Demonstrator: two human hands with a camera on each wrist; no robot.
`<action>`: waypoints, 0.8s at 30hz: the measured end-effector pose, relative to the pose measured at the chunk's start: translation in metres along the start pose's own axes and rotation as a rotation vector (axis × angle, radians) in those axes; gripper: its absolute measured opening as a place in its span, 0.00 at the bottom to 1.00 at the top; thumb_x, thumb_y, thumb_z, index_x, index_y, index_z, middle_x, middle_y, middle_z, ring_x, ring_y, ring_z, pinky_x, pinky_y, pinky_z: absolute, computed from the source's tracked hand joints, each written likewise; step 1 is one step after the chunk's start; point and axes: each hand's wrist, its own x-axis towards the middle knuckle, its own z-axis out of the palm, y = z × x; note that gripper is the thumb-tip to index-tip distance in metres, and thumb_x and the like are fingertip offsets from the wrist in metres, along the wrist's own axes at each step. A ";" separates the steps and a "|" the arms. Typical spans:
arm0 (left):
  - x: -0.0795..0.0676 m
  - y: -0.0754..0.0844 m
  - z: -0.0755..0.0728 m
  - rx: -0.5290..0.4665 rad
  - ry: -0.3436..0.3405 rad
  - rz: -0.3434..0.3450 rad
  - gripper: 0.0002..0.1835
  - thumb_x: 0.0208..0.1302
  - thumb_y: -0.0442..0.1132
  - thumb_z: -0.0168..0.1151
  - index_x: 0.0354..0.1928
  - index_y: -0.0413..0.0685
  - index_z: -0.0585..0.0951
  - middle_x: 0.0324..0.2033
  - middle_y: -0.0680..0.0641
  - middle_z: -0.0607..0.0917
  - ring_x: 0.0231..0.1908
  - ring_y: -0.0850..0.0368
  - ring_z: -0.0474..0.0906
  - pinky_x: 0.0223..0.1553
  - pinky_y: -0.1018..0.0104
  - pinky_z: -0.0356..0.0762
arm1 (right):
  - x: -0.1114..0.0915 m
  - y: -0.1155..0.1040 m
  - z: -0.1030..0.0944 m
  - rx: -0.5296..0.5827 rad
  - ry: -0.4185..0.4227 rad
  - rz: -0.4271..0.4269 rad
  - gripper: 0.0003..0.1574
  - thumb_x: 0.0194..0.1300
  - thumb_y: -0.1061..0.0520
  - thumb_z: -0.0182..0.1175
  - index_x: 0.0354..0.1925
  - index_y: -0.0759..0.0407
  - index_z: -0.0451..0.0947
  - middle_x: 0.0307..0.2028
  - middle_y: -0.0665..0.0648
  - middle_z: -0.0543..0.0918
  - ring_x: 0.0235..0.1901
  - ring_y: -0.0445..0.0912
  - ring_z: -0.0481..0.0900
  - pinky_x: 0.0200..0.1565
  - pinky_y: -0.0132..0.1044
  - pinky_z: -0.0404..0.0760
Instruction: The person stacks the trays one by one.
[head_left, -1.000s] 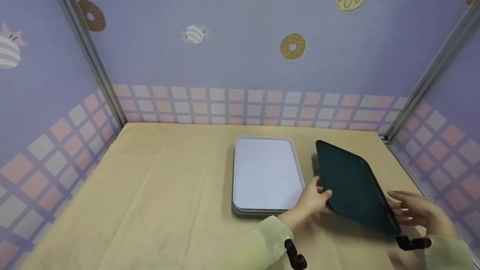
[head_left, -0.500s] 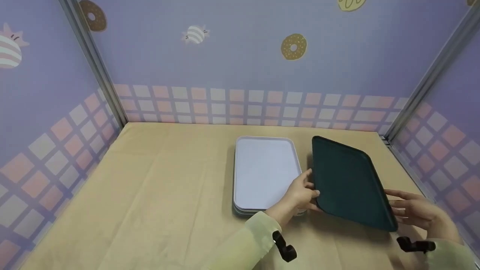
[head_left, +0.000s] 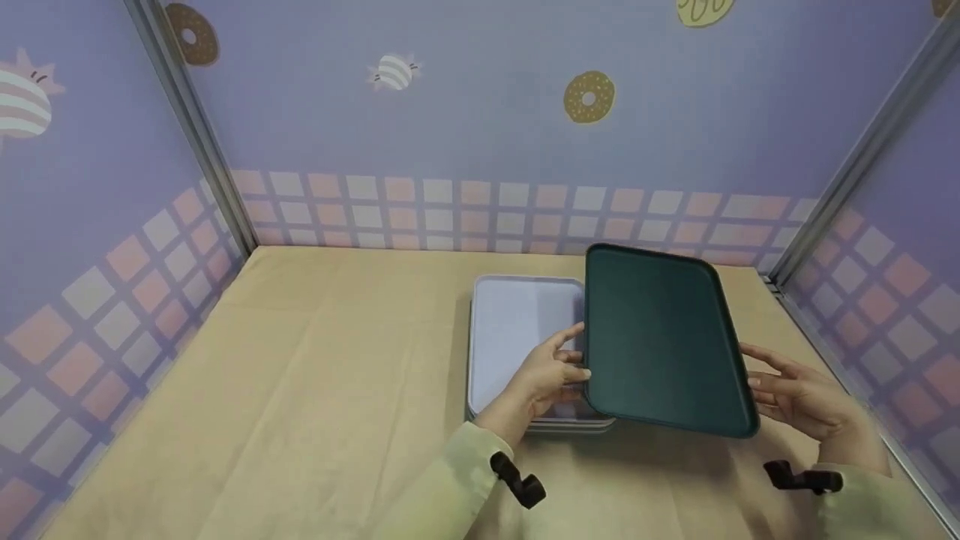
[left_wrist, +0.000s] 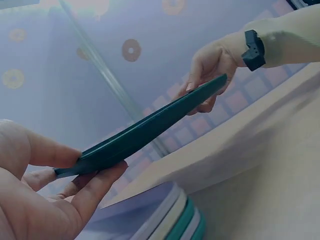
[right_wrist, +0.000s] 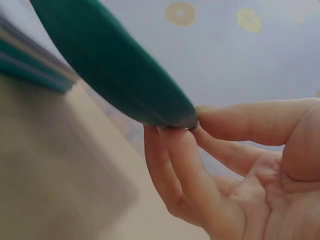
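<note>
A dark green tray [head_left: 660,337] is held in the air between both hands, its left side overlapping the view of a stack of trays. My left hand [head_left: 544,379] pinches the tray's left edge, thumb on top and fingers beneath, as the left wrist view shows. My right hand [head_left: 802,397] pinches the opposite edge; in the right wrist view its thumb [right_wrist: 250,120] meets the rim and fingers lie under it. Below the left hand stands the stack, topped by a pale lavender tray [head_left: 517,322]. Layers of white and green trays [left_wrist: 182,220] show at its side.
A beige cloth [head_left: 322,360] covers the table. Patterned purple walls [head_left: 480,112] enclose the back and both sides, joined by metal corner posts [head_left: 191,127]. The right wall stands close to the right hand.
Both hands have moved left and upward with the green tray. It has turned flatter toward the camera and now covers part of the stack's right side.
</note>
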 end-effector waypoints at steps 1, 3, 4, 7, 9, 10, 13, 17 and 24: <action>-0.002 0.001 -0.005 -0.003 0.004 0.006 0.44 0.62 0.18 0.61 0.76 0.61 0.68 0.55 0.42 0.80 0.39 0.55 0.81 0.34 0.64 0.85 | 0.004 0.000 0.004 -0.014 0.004 -0.007 0.37 0.80 0.72 0.37 0.68 0.38 0.74 0.54 0.55 0.88 0.53 0.48 0.88 0.55 0.39 0.87; -0.005 0.005 -0.015 -0.007 0.016 0.021 0.44 0.61 0.17 0.60 0.76 0.59 0.69 0.56 0.41 0.79 0.37 0.56 0.81 0.34 0.64 0.84 | 0.013 -0.001 0.012 -0.044 0.006 -0.024 0.37 0.80 0.72 0.37 0.69 0.38 0.73 0.54 0.54 0.88 0.52 0.47 0.88 0.54 0.38 0.87; -0.007 0.006 -0.020 -0.008 0.022 0.028 0.44 0.60 0.16 0.60 0.76 0.58 0.69 0.56 0.41 0.79 0.35 0.57 0.80 0.33 0.65 0.84 | 0.018 -0.001 0.016 -0.062 0.010 -0.032 0.36 0.80 0.72 0.38 0.69 0.38 0.73 0.53 0.54 0.89 0.52 0.47 0.89 0.54 0.38 0.87; -0.012 0.011 -0.035 -0.004 0.043 0.050 0.44 0.58 0.15 0.60 0.75 0.55 0.69 0.57 0.42 0.77 0.31 0.58 0.77 0.32 0.66 0.81 | 0.032 -0.001 0.028 -0.112 0.032 -0.049 0.34 0.80 0.71 0.41 0.69 0.39 0.71 0.51 0.53 0.89 0.50 0.46 0.89 0.53 0.37 0.87; -0.016 0.015 -0.044 -0.016 0.051 0.063 0.44 0.57 0.14 0.59 0.75 0.53 0.69 0.57 0.42 0.78 0.31 0.58 0.78 0.33 0.65 0.81 | 0.041 0.000 0.036 -0.138 0.051 -0.059 0.33 0.79 0.71 0.43 0.69 0.40 0.70 0.50 0.53 0.89 0.49 0.45 0.89 0.52 0.37 0.88; -0.017 0.017 -0.048 -0.014 0.053 0.071 0.44 0.57 0.14 0.59 0.75 0.52 0.69 0.58 0.41 0.78 0.31 0.58 0.78 0.34 0.65 0.81 | 0.045 0.001 0.040 -0.146 0.060 -0.062 0.33 0.79 0.71 0.44 0.70 0.41 0.69 0.49 0.53 0.89 0.48 0.45 0.89 0.52 0.37 0.88; -0.023 0.022 -0.061 -0.005 0.070 0.087 0.43 0.57 0.14 0.59 0.75 0.50 0.68 0.59 0.40 0.78 0.35 0.56 0.81 0.37 0.65 0.82 | 0.058 0.003 0.051 -0.167 0.085 -0.066 0.32 0.78 0.71 0.47 0.71 0.43 0.66 0.47 0.52 0.89 0.46 0.44 0.90 0.51 0.36 0.88; -0.029 0.027 -0.077 0.024 0.113 0.098 0.39 0.62 0.17 0.59 0.74 0.48 0.68 0.62 0.38 0.77 0.40 0.55 0.82 0.40 0.64 0.83 | 0.074 0.008 0.065 -0.201 0.133 -0.052 0.32 0.77 0.69 0.51 0.72 0.47 0.62 0.46 0.51 0.88 0.44 0.43 0.90 0.50 0.36 0.88; -0.036 0.031 -0.100 0.068 0.192 0.136 0.27 0.71 0.25 0.58 0.70 0.43 0.71 0.58 0.39 0.81 0.43 0.56 0.83 0.40 0.66 0.85 | 0.095 0.016 0.084 -0.225 0.169 -0.015 0.43 0.76 0.67 0.55 0.80 0.59 0.47 0.45 0.51 0.86 0.42 0.42 0.89 0.49 0.35 0.88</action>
